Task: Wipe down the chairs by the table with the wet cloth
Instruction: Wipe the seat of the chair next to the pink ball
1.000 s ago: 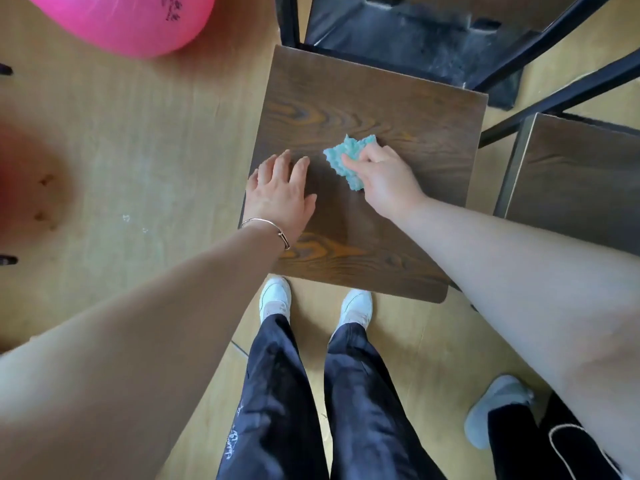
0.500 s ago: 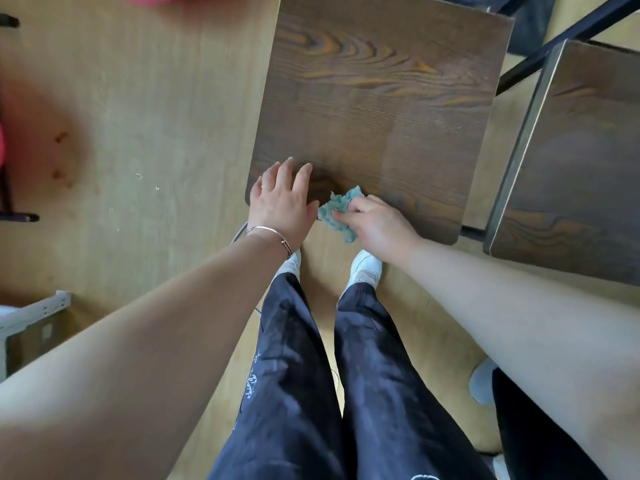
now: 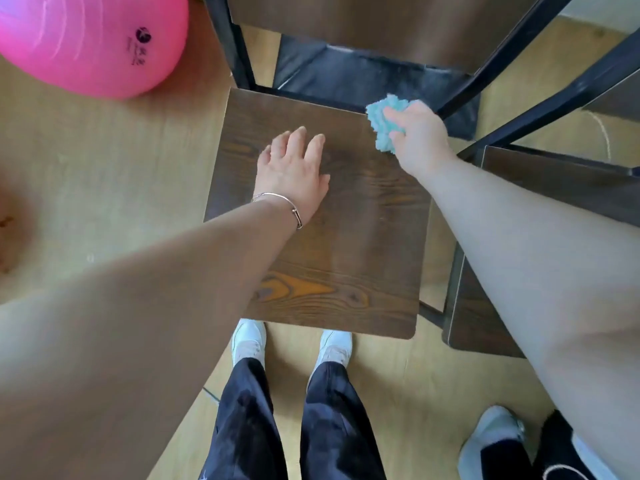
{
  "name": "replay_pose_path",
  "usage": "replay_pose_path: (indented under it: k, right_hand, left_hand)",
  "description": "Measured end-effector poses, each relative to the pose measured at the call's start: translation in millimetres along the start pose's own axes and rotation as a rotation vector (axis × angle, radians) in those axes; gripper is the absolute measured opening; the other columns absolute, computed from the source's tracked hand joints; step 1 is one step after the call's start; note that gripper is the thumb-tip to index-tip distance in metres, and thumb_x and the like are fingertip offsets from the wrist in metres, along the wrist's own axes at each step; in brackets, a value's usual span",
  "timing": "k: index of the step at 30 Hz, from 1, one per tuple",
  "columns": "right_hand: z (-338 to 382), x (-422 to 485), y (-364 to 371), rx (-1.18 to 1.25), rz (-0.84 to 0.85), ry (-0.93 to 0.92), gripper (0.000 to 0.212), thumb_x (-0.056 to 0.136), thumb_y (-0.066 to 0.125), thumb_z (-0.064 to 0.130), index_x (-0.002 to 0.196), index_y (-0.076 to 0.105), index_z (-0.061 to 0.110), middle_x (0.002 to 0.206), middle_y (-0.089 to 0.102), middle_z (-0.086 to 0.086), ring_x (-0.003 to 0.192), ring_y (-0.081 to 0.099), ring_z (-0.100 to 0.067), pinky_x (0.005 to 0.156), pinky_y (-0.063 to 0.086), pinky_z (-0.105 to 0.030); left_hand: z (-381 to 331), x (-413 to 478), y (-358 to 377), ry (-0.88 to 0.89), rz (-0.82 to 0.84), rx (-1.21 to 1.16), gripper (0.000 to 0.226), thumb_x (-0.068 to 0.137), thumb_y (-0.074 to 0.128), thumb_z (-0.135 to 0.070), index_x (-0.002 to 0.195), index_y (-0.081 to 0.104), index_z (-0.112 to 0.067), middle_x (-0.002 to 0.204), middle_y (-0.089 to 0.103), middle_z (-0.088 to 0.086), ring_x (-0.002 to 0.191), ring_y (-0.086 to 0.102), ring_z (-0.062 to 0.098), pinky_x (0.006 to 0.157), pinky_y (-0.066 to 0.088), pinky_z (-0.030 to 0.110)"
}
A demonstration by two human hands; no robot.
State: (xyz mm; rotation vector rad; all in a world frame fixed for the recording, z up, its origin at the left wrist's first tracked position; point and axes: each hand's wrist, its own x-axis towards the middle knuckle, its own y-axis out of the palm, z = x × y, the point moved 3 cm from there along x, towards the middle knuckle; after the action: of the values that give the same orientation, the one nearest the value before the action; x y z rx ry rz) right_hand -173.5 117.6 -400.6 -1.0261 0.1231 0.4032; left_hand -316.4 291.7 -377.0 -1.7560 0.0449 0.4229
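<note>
The floor (image 3: pixel 104 188) is pale wood, with open room to the left of the chair and in front of it. A pink ball (image 3: pixel 90 39) sits at the far left, apart from the chair. The chair (image 3: pixel 346 244) has a dark wood-grain seat, squarely below the camera, with its black frame and backrest at the far edge. A second chair (image 3: pixel 540 188) stands just beside it on the right, a narrow gap between the seats.

Both arms reach forward over the seat. The left hand (image 3: pixel 294 171) lies flat, palm down, on the seat's left-centre, fingers spread loosely and pointing away; a thin bracelet (image 3: pixel 280 202) circles the wrist. The right hand (image 3: pixel 419 136) is at the seat's far right corner, close to the black frame, fingers closed around the bunched turquoise cloth (image 3: pixel 384 123). The cloth sits at the far edge and sticks out to the left of the fingers. Much of the seat's near half is bare.
</note>
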Motion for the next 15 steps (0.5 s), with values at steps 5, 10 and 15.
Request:
replay_pose_path:
  k: [5, 10, 15]
  right_hand:
    - [-7, 16, 7, -0.153, 0.025, 0.063, 0.035, 0.102, 0.049, 0.036, 0.132, 0.05, 0.017, 0.119, 0.053, 0.0, 0.095, 0.052, -0.011, 0.062, 0.04, -0.004]
    - [-7, -7, 17, -0.197, 0.135, -0.099, 0.023, 0.099, 0.052, 0.037, 0.118, 0.059, 0.027, 0.118, 0.059, -0.005, 0.104, 0.059, -0.022, 0.087, 0.053, -0.037]
    - [-15, -65, 38, -0.202, 0.16, -0.191, 0.019, 0.097, 0.051, 0.048, 0.084, 0.052, 0.032, 0.101, 0.05, 0.005, 0.088, 0.056, -0.015, 0.067, 0.046, -0.031]
  left_hand:
    - [-17, 24, 0, 0.074, 0.016, 0.015, 0.059, 0.098, 0.044, -0.043, 0.149, 0.021, -0.025, 0.158, 0.019, 0.007, 0.144, 0.018, 0.031, 0.114, 0.026, 0.048]
    - [-11, -5, 15, 0.103, 0.083, 0.016, 0.06, 0.096, 0.046, -0.044, 0.149, 0.023, -0.025, 0.157, 0.021, 0.005, 0.143, 0.018, 0.029, 0.113, 0.026, 0.046]
    - [-1, -38, 26, 0.061, 0.137, 0.008, 0.06, 0.096, 0.046, -0.045, 0.149, 0.024, -0.025, 0.156, 0.023, 0.004, 0.142, 0.019, 0.029, 0.113, 0.026, 0.046]
